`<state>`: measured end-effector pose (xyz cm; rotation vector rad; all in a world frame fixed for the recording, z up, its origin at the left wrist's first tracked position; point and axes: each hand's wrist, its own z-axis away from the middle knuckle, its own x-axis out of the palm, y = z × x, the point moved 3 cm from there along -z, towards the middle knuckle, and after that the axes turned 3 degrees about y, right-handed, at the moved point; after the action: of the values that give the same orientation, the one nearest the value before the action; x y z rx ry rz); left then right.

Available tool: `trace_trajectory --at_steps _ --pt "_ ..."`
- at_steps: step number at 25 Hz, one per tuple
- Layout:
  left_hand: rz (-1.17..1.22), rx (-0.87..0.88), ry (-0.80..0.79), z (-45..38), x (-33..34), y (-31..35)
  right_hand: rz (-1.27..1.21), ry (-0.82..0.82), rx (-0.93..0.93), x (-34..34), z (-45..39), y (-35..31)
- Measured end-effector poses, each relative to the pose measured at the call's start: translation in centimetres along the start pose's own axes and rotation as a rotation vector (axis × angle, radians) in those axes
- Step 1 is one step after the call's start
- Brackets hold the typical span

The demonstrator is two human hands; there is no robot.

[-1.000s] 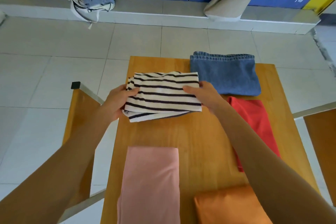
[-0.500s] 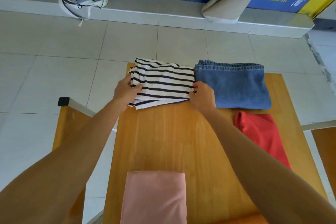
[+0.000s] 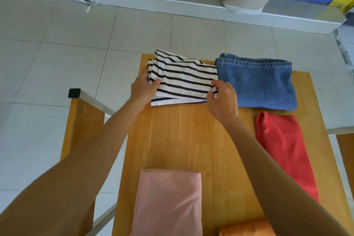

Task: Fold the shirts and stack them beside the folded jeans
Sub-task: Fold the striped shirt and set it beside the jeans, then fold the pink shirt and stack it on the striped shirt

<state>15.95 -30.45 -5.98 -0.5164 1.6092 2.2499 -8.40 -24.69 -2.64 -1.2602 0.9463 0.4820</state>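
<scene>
Both hands are pinching the folded striped shirt [image 3: 183, 80]: left hand [image 3: 143, 92] gripping its left edge, right hand [image 3: 223, 99] its right corner, just beside the folded jeans [image 3: 256, 82].

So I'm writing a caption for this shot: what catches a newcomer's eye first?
The striped shirt, gripped by the left hand and right hand at the table's far edge, beside the folded jeans. Then the red shirt at right and the pink shirt nearest.
</scene>
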Motion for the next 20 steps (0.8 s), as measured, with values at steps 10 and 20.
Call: trace_trajectory --at_steps 10,20 --pt "0.063 -0.262 -0.055 17.9 -2.4 -7.7 -0.129 -0.452 -0.001 1.1 17.7 0.7" --pt "-0.299 -0.493 -0.123 35.3 -4.1 -12.2 0.375 -0.791 0.025 1.3 21.6 3.7"
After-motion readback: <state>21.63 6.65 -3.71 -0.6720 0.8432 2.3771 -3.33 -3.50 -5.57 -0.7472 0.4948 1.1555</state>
